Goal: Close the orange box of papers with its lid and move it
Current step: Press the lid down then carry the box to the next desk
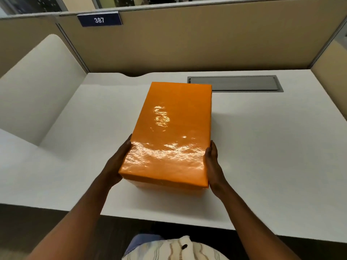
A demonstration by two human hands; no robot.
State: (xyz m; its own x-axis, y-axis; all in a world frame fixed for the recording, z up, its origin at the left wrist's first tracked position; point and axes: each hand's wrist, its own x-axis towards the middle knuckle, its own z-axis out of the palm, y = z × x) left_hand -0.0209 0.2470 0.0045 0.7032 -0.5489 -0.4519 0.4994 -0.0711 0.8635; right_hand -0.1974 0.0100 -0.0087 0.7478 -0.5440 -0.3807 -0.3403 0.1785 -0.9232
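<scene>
Head view looks down on the orange box, which stands in the middle of the white surface with its lid seated on top, the glossy lid catching bright reflections toward its near end. Whether the box rests on the surface or is raised just off it cannot be told. Its long axis runs from about 6 o'clock to 12 o'clock, leaning slightly toward 1 o'clock at the far end. At the box's near corners both hands press against its sides: the left hand, at about 8 o'clock of the box, lies flat on the left wall with the fingers hidden behind the edge, and the right hand, at about 4 o'clock, lies flat on the right wall with the fingers extended along it. Together they clasp the box between the palms. Beyond the far right corner, at about 1 o'clock, a grey cable-tray cover is set into the surface. Beige partition panels enclose the surface, and a blue number plate reading 387 is fixed at about 11 o'clock.
</scene>
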